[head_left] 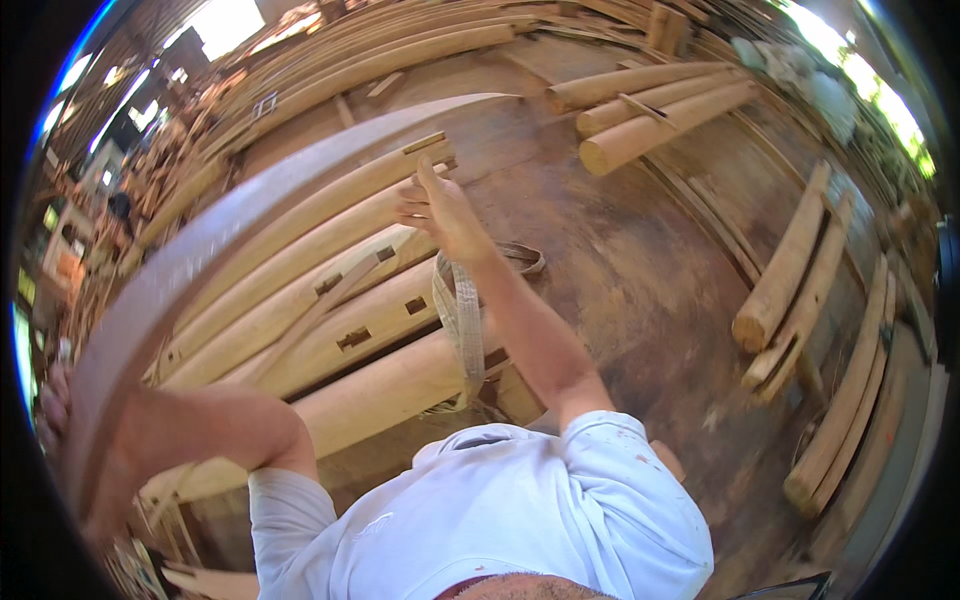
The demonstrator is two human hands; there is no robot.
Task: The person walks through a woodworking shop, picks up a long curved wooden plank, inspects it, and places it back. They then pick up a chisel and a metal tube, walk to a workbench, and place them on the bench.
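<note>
So, the person's left hand (55, 400) is holding a long brown board (250, 205) at the left edge, with its fingers wrapping around the wood. The board is running from the near left up to the far middle, and it is looking bent and a bit blurry. The right hand (445, 205) is reaching out in the far middle, near the board's thin-looking end. It is holding nothing that shows; its thumb is pointing up and its fingers are curling loosely, half open. I cannot tell if it is touching anything. Under the board, big round logs (390, 375) are lying side by side, and some are showing square holes. A thin strip of wood (320, 312) is lying across them. A pale strap (458, 310) is hanging over their right ends. On the far right, three more logs (670, 115) are resting close together above the brown floor (640, 270).
</note>
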